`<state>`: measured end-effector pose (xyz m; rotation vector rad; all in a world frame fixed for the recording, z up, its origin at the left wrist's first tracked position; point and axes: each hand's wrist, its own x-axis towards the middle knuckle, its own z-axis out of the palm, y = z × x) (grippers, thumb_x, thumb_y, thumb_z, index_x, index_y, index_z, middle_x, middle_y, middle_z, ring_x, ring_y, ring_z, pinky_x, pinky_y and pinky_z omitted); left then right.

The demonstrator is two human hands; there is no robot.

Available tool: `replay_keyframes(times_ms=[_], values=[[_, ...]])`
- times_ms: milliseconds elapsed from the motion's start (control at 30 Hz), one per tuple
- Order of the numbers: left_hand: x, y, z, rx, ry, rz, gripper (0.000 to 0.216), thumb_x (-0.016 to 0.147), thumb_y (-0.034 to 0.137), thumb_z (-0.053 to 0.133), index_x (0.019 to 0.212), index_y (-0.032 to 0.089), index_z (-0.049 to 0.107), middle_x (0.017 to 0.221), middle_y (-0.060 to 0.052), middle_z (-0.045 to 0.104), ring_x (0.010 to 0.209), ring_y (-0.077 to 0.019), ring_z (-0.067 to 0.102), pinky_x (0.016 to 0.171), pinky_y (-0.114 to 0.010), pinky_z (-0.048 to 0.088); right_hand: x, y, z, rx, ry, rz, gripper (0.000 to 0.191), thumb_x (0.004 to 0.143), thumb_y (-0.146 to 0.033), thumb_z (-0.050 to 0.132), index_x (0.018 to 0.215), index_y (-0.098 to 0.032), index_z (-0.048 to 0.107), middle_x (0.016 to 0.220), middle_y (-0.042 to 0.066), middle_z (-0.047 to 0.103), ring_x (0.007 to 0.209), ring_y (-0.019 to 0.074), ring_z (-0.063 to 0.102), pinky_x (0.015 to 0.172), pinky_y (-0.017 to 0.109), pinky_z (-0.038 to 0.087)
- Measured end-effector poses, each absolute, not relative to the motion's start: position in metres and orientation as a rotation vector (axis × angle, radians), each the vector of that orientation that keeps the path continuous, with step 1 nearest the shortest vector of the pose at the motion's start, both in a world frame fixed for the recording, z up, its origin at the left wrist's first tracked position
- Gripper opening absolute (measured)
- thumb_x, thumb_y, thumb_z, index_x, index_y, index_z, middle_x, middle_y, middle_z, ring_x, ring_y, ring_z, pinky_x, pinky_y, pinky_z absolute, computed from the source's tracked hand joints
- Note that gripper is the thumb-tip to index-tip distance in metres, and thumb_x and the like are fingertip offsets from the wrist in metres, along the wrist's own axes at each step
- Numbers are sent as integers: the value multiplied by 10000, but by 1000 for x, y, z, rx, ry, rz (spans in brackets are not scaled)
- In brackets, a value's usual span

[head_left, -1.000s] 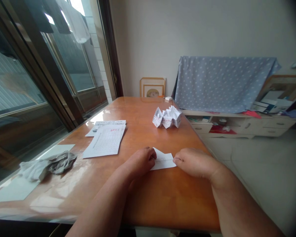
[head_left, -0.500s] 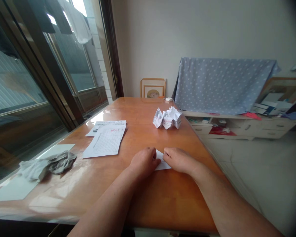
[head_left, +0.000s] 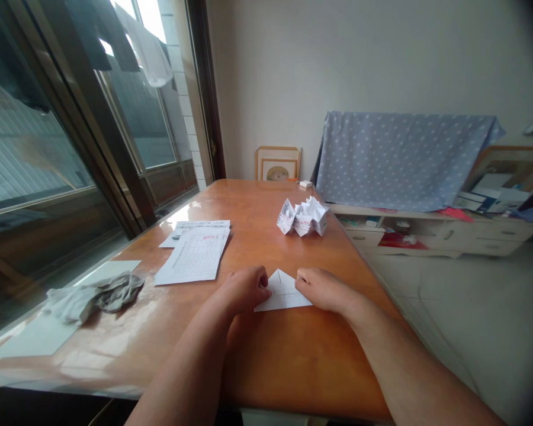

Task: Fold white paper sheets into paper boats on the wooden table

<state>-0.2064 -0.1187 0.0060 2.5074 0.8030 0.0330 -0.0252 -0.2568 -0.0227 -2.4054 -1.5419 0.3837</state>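
Observation:
A small white sheet folded into a triangle (head_left: 282, 292) lies flat on the orange wooden table (head_left: 270, 361) in front of me. My left hand (head_left: 243, 290) rests on its left edge with the fingers curled down, pressing the paper. On the right edge my right hand (head_left: 322, 290) does the same, fingertips bent onto the sheet. Both hands lie knuckles up, so what the fingertips pinch is partly hidden. Further back stand several finished folded paper pieces (head_left: 305, 217) in a cluster.
Printed sheets (head_left: 195, 254) lie left of centre, a crumpled grey cloth (head_left: 95, 294) near the left edge on a pale sheet (head_left: 35, 337). A window runs along the left. A framed picture (head_left: 278, 164), a blue dotted cover (head_left: 400, 157) and a low cabinet (head_left: 435, 234) stand beyond.
My hands came together over the paper, then parted a little. The sheet now shows as a pointed triangle between them. The camera tilted slightly.

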Motion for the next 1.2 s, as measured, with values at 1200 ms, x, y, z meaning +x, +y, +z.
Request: replay_keyframes(times_ms=[1200], values=[[-210, -96, -13, 2574, 720, 128, 174, 725, 370, 682, 796, 219, 634, 902, -47, 674, 738, -196, 600, 570, -263, 384, -21, -261, -27, -2199, -1427, 542, 148, 854, -276, 505, 735, -198, 547, 691, -26, 555, 628, 123, 441, 555, 233, 274]])
